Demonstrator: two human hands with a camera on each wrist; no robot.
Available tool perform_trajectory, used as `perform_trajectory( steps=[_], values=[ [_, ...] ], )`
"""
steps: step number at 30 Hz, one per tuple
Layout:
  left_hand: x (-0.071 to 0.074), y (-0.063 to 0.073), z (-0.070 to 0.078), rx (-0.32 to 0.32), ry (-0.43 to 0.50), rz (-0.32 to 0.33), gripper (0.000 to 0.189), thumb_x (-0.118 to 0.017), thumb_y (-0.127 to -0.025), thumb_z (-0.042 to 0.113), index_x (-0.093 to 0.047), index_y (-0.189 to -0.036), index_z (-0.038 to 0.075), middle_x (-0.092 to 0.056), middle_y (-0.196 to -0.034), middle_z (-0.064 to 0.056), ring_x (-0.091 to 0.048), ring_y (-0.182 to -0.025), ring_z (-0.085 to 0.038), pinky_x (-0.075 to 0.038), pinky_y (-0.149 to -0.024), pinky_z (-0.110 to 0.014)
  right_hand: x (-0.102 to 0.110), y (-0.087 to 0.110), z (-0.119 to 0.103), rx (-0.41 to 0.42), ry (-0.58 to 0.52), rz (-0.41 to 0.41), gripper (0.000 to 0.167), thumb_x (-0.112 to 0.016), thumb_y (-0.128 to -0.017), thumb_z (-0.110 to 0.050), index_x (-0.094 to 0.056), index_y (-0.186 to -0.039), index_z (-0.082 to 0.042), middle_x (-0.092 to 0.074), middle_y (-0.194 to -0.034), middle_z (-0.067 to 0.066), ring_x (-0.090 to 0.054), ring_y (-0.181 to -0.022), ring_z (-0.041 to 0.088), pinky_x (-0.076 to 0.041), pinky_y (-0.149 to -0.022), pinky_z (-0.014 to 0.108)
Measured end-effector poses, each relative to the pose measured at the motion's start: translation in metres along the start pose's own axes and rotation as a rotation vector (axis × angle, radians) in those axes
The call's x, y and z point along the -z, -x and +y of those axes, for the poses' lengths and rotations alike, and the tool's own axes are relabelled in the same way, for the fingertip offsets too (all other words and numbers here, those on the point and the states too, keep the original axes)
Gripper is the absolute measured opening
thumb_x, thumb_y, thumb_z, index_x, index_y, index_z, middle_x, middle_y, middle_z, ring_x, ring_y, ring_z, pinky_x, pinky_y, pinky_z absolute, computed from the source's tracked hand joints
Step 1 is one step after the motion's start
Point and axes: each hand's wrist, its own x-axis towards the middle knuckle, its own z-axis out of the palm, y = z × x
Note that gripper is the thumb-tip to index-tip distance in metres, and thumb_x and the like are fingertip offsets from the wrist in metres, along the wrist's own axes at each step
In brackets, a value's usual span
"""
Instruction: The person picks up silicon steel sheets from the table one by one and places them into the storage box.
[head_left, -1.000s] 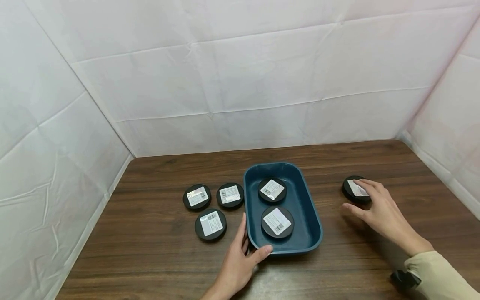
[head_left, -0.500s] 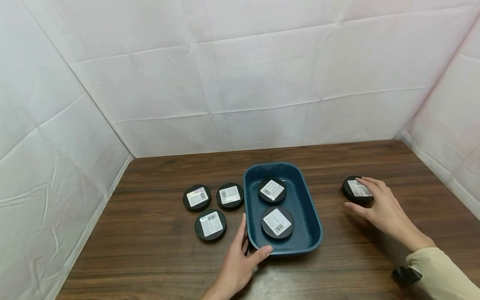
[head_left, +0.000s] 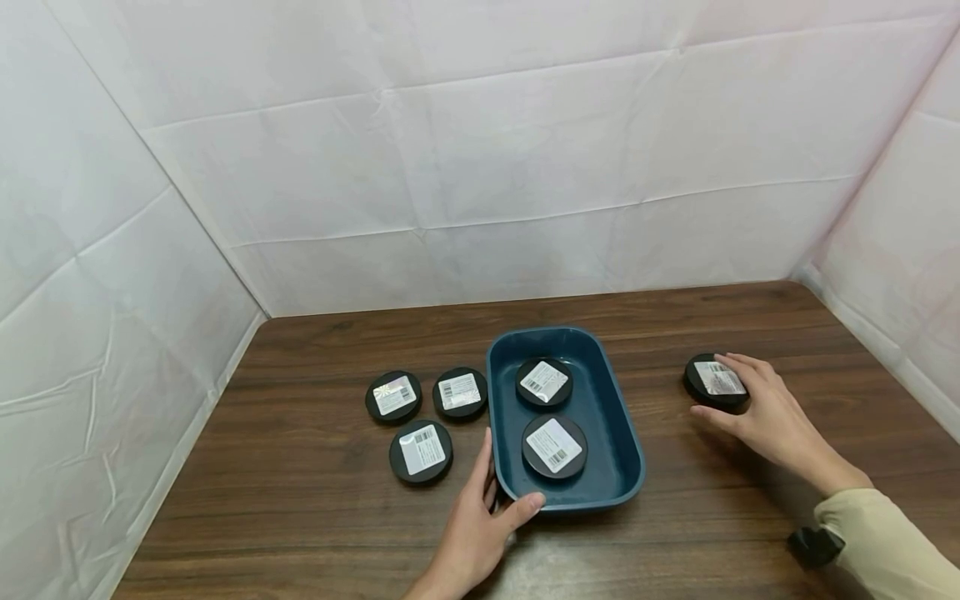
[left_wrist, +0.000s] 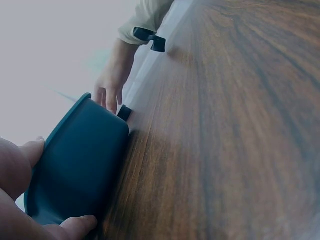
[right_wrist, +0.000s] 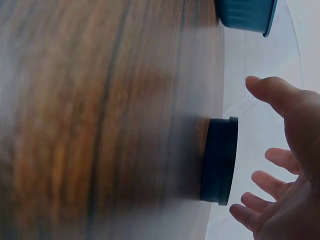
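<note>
At the front left corner of a dark blue plastic tray (head_left: 613,479), my left hand (head_left: 474,527) holds on, thumb at the rim and fingers against the outer side. Inside the tray lie two flat round black containers with white barcode labels, the back one (head_left: 544,382) and the front one (head_left: 555,447). To the right, my right hand (head_left: 776,421) hovers with spread fingers at another black round container (head_left: 708,379) on the table. The right wrist view shows a gap between those fingers and this lidded container (right_wrist: 218,161).
Left of the tray, three more labelled black round containers (head_left: 393,397) (head_left: 460,393) (head_left: 422,452) lie on the brown wooden table (head_left: 285,467). White sheeting (head_left: 480,150) walls the table at the back and both sides.
My right hand has shifted slightly to the right, uncovering more of the container's label. The left hand and the tray stay where they were.
</note>
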Motion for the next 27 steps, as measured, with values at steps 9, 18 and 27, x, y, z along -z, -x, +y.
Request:
perform_trajectory(
  steps=[9,18,27],
  values=[
    [0.000,0.000,-0.001,0.001,0.014,-0.005,0.104,-0.075,-0.090,0.034,-0.003,-0.163,0.013,-0.009,-0.168,-0.022,-0.018,-0.151,-0.047,-0.042,-0.115,-0.046,0.000,-0.002,0.006,-0.006,0.001,-0.021,0.091,-0.088,-0.077,-0.032,-0.043,-0.146,0.007,-0.039,-0.142,0.038,-0.040,-0.126,0.056,-0.037,-0.093,0.071],
    [0.001,0.001,0.000,-0.007,0.003,0.000,0.104,-0.075,-0.091,0.033,-0.004,-0.163,0.012,-0.008,-0.168,-0.022,-0.019,-0.151,-0.046,-0.043,-0.115,-0.045,0.001,-0.004,0.010,-0.037,0.005,-0.058,0.094,-0.086,-0.079,-0.037,-0.039,-0.148,0.006,-0.036,-0.144,0.038,-0.039,-0.127,0.057,-0.037,-0.094,0.072],
    [0.000,0.000,0.000,-0.009,0.000,-0.001,0.104,-0.075,-0.090,0.034,-0.004,-0.163,0.013,-0.009,-0.168,-0.022,-0.019,-0.151,-0.047,-0.042,-0.115,-0.046,0.004,-0.008,0.011,-0.081,0.009,-0.115,0.099,-0.083,-0.081,-0.042,-0.032,-0.151,0.006,-0.033,-0.144,0.041,-0.040,-0.124,0.056,-0.039,-0.090,0.071]
  ],
)
